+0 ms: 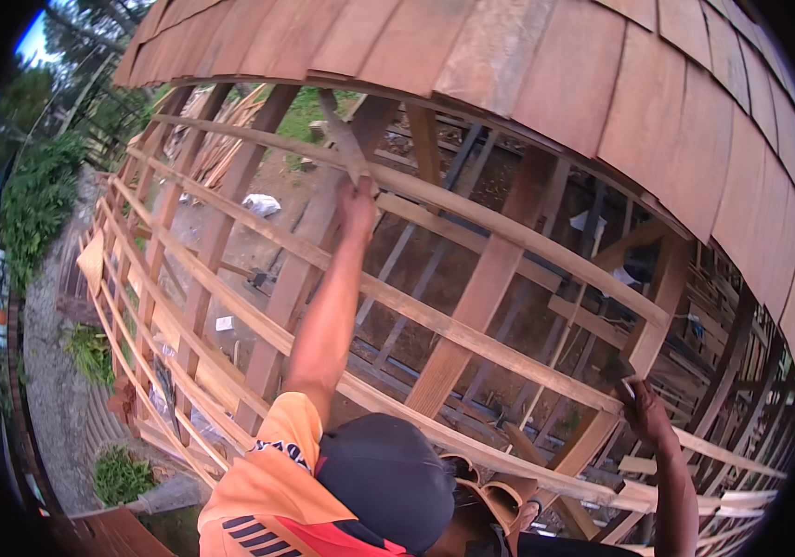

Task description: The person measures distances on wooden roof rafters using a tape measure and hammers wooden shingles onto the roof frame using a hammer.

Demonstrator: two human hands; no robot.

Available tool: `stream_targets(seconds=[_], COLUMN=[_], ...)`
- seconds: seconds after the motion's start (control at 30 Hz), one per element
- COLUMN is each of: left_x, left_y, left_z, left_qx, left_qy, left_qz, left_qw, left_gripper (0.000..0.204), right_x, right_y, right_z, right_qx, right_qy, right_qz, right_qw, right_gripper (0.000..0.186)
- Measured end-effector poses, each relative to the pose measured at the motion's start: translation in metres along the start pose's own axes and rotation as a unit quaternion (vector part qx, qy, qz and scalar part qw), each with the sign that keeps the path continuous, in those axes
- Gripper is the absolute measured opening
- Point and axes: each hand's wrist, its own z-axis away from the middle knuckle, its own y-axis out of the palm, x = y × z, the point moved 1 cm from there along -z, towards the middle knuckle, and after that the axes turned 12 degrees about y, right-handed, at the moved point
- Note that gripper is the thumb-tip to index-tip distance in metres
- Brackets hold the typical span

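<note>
My right hand comes up from the lower right edge, fingers wrapped round what looks like a hammer with a dark head. It is beside the end of a long wooden batten, close to a sloping rafter. My left hand is not in view. In front of me is a co-worker in a dark cap and orange shirt. That person's outstretched hand grips a short wooden piece near the upper batten, just below the shingles.
Wooden shingles cover the roof above. Wide gaps between battens and rafters open onto the ground far below. A brown pouch shows beside the co-worker's cap. Trees, bushes and a gravel path lie outside on the left.
</note>
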Motion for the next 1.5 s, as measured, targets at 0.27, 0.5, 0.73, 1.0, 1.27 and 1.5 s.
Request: stream_targets(seconds=[0.27,0.5,0.73,1.0,1.27,1.5], left_x=[-0.045,-0.104,-0.115,-0.121,-0.132,-0.1], left_y=[-0.013,0.087,0.128,0.145,0.148,0.119], left_z=[0.054,0.105,0.092,0.081,0.057,0.024], left_qx=[0.046,0.224,0.173,0.265,0.387,0.318], left_qy=[0.326,0.27,0.32,0.239,0.169,0.1], left_qz=[-0.287,-0.248,-0.359,-0.417,-0.422,-0.374], left_qw=[0.9,0.903,0.86,0.836,0.802,0.865], left_gripper=[0.036,0.035,0.042,0.049,0.06,0.054], right_x=[-0.027,-0.028,-0.004,-0.011,-0.006,-0.005], right_y=[0.003,0.022,0.011,0.003,-0.003,-0.003], right_z=[-0.026,-0.012,-0.023,-0.016,-0.014,-0.016], right_qx=[0.014,0.019,0.052,0.033,0.055,0.035], right_qy=[0.037,0.011,0.07,0.041,0.074,0.041], right_qz=[-0.03,-0.018,-0.042,-0.029,-0.095,-0.083], right_qw=[0.999,1.0,0.995,0.998,0.991,0.995], right_gripper=[0.04,0.042,0.054,0.048,0.057,0.058])
